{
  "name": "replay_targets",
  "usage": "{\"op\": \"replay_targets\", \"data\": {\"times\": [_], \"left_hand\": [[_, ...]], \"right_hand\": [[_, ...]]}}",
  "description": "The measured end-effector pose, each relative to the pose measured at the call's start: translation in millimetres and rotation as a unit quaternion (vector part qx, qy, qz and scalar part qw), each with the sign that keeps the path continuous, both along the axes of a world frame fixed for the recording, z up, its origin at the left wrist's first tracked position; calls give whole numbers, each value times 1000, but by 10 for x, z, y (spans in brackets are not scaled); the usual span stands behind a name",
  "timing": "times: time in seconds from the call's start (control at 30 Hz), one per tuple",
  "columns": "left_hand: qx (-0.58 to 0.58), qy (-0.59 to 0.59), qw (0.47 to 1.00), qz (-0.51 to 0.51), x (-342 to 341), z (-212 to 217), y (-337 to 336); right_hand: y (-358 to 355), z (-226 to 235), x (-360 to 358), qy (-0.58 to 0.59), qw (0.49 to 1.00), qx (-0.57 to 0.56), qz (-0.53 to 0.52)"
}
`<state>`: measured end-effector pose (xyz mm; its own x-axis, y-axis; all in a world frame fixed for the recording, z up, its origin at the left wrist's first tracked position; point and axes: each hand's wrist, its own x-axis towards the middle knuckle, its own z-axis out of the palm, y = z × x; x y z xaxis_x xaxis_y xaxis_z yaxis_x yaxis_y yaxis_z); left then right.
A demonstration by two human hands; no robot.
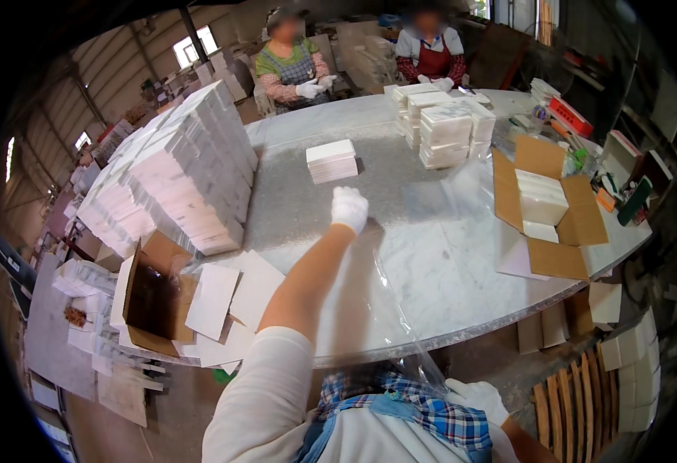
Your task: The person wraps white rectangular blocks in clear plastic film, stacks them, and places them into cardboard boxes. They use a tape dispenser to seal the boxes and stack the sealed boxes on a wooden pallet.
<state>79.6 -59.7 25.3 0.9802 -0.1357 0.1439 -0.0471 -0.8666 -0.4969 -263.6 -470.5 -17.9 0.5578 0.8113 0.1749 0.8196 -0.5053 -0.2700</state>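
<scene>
My left hand (350,209), in a white glove, is stretched out over the table with its fingers closed; whatever is in them, if anything, is hidden. Just beyond it sits a small stack of white tiles (331,162). My right hand (479,398), also gloved, is low by my waist, below the table edge. It closes at the end of a clear plastic film (400,309), which runs from there up across the table edge to below my left hand. More clear plastic (450,189) lies on the table to the right.
A tall block of stacked tiles (192,170) stands left, with an open carton (157,289) and loose white sheets (213,301) before it. Right are tile stacks (444,131) and an open carton (558,258) holding white blocks. Two gloved people (296,69) are across the table (462,285).
</scene>
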Motion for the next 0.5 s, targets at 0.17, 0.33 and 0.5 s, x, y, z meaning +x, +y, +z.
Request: {"op": "replay_targets", "data": {"times": [0.17,0.33,0.5], "left_hand": [[-127,-26,991,15,40,-525,-67],[-339,-63,934,95,-11,-907,-96],[-412,-93,898,122,-86,-802,-94]], "right_hand": [[20,-288,-6,18,1000,-17,8],[-97,-569,-32,20,999,-30,0],[-34,-687,37,-17,1000,-12,18]]}}
